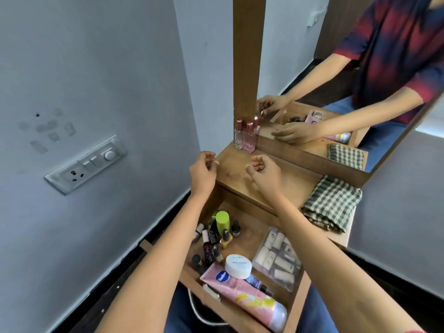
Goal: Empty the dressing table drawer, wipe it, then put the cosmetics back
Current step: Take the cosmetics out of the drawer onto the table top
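The wooden drawer (249, 224) stands pulled open below my arms. It holds several nail polish bottles (209, 239), a green-capped bottle (222, 221), a white jar (238, 266), a blue tin (222, 276), a pink tube (245, 293) and a clear pouch of rolls (278, 258). Two pink-capped perfume bottles (247, 138) stand on the tabletop (295, 181) by the mirror post. My left hand (204, 169) hovers over the tabletop's left edge and pinches a small thin item, too small to identify. My right hand (264, 170) hangs beside it, fingers loosely curled, holding nothing.
A folded green checked cloth (332, 205) lies on the right of the tabletop. The mirror (312, 68) rises behind it and reflects my arms. A grey wall with a switch and socket panel (84, 164) is close on the left. A metal chair frame (204, 313) shows under the drawer.
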